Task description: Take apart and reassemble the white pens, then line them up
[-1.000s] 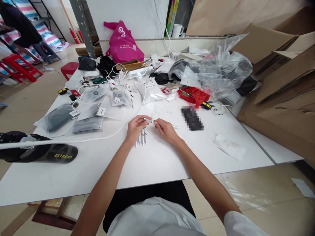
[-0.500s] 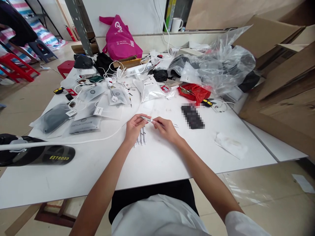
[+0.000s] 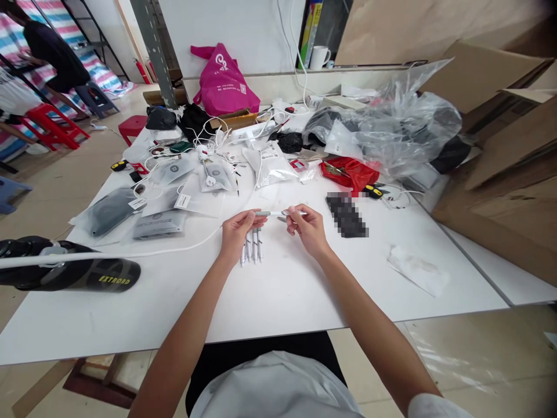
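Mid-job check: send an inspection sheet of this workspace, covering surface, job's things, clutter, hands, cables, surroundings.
Surface: white tabletop, bare near the person, crowded farther back.
Job's things: slim white pen held above the tabletop; row of similar white pens lying by the left hand.
Clutter: grey plastic pouches, pink fabric bag, crumpled clear plastic bags, black bottle.
Hands: left hand and right hand each pinch one end of the pen.
Cables: long white cable crossing the tabletop; tangled white cables farther back.
Surroundings: brown cardboard sheets at right; red stools and a person in dark clothing far left.
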A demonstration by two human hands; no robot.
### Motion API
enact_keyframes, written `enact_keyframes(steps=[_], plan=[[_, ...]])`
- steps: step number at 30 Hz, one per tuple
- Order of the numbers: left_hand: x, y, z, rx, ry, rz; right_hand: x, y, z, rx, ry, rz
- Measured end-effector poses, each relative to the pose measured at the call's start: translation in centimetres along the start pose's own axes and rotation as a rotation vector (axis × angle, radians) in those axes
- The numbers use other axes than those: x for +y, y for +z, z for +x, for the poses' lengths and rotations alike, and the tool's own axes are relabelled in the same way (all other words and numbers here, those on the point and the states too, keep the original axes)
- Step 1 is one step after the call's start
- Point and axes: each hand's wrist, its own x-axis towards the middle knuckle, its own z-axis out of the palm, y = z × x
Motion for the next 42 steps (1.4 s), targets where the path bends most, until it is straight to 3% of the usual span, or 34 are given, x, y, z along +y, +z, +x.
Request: enact_keyframes(steps=[6, 12, 19, 24, 33, 42], plan=[[0.0, 0.2, -0.7, -0.03, 0.082, 0.114, 0.0, 0.5, 0.1, 0.087, 0.045, 0.112], [0.3, 0.4, -1.1, -0.079, 0.06, 0.137, -0.4, 0.6, 0.4, 0.223, 0.093, 0.308], [0.5, -1.1, -0.1, 0.142, 0.132, 0.094, -1.7, -1.6, 0.8, 0.203, 0.2, 0.687], [0.8, -1.2, 0.1, 0.156, 0.136, -0.002, -1.3, -3.9, 0.7, 0.232, 0.224, 0.809], [0.9, -1.1, 0.1, 0.156, 0.169, -0.013, -1.6, -4.3, 0.5, 0.194, 0.128, 0.867], [0.6, -1.2, 0.3, 0.189, 0.216, 0.071, -1.9, -3.9, 0.6, 0.199, 0.123, 0.625]])
